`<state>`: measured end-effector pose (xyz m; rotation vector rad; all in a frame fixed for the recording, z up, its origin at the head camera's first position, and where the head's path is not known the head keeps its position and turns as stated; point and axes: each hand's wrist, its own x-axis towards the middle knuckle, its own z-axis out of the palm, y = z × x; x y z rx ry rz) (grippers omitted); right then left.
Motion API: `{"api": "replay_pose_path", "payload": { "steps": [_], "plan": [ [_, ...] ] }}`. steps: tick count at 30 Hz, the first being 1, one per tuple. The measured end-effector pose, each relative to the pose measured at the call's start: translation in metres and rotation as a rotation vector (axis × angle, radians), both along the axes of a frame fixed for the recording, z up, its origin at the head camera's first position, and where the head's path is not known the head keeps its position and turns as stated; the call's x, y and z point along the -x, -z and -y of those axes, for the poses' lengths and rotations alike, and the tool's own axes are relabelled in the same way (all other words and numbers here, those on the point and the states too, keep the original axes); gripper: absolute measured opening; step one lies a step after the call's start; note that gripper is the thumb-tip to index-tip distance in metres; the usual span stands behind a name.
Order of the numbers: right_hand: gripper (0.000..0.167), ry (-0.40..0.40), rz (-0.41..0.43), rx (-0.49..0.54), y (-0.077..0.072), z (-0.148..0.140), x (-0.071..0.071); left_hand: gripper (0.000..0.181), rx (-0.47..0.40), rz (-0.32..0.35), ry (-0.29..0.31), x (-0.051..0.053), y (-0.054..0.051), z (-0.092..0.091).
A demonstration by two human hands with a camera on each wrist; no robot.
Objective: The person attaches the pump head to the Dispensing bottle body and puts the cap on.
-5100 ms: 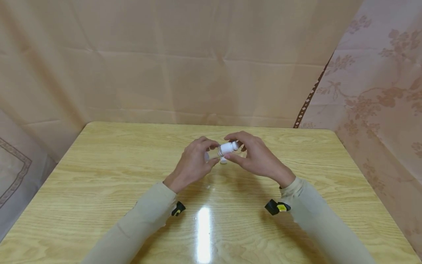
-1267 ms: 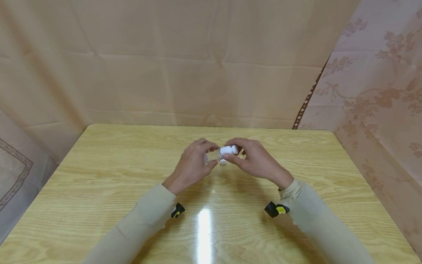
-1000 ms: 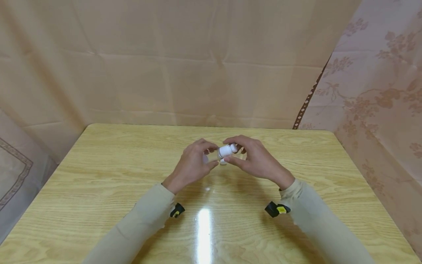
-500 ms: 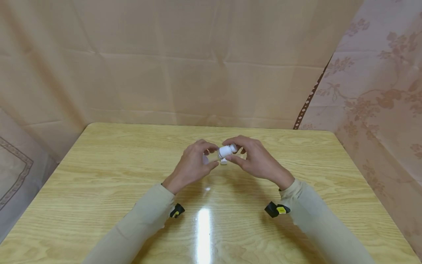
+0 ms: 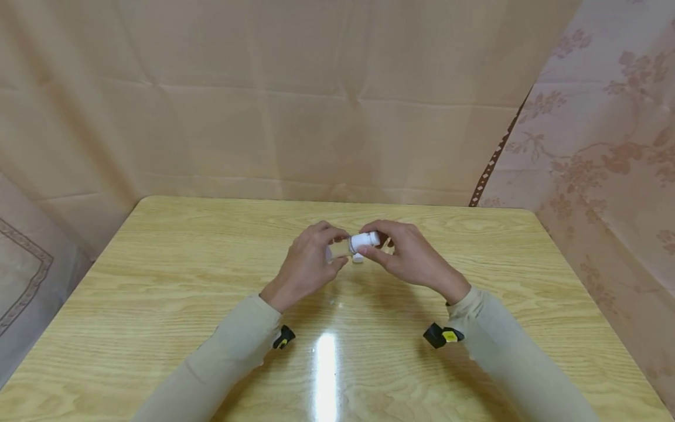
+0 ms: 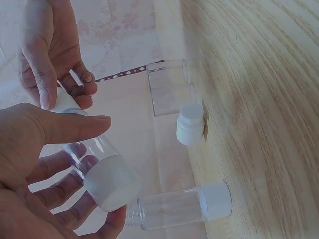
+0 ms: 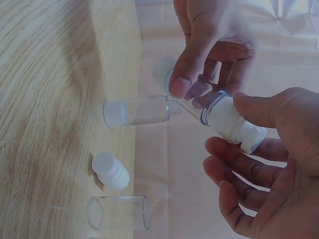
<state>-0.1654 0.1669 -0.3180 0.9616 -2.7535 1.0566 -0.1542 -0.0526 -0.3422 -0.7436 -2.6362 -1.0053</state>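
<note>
My left hand (image 5: 311,258) grips a small clear bottle (image 5: 339,250) with a white base (image 6: 113,183), thumb on one side and fingers curled round the other. At the bottle's other end, my right hand (image 5: 408,252) pinches a white pump head (image 7: 224,119) between thumb and fingers. The pump head sits on the bottle's neck, and the bottle is held tilted above the table. Whether the threads are fully seated cannot be told.
Beyond the hands, a second clear bottle (image 7: 144,110) with a white base stands on the wooden table (image 5: 184,328). Near it are another white pump head (image 6: 190,124) and a clear cylindrical cap (image 6: 168,89). A beige cloth (image 5: 316,117) hangs behind the table.
The right thumb and fingers have shifted round the pump head, and the bottle lies a little flatter. Over the earlier frames this turning repeats back and forth. The left hand keeps its grip.
</note>
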Motion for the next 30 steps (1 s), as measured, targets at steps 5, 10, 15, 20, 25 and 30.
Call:
{"api": "replay_pose_path", "payload": {
  "steps": [5,10,15,20,25,30],
  "plan": [
    [0.027,0.011,0.009,-0.002,-0.0008,-0.0005,-0.0009,0.036,-0.005,0.008,0.004,-0.0003,-0.0002,-0.0004],
    [0.041,0.018,-0.008,0.002,-0.0013,-0.0013,-0.0021,0.037,-0.03,0.039,0.011,0.0006,-0.0001,-0.0008],
    [0.043,-0.004,-0.029,0.02,-0.0013,-0.002,-0.0027,0.037,-0.069,0.08,0.024,0.0013,-0.0001,-0.0007],
    [0.037,-0.028,-0.048,0.04,-0.0007,-0.0027,-0.0027,0.037,-0.084,0.095,0.034,0.0031,0.0013,-0.0012],
    [0.031,-0.032,-0.05,0.042,0.0008,-0.0034,-0.0025,0.036,-0.082,0.097,0.038,0.0033,0.0015,-0.0016],
    [0.026,-0.02,-0.044,0.034,0.0012,-0.0029,-0.0018,0.037,-0.055,0.086,0.025,0.0014,-0.0002,-0.0025]
  ]
}}
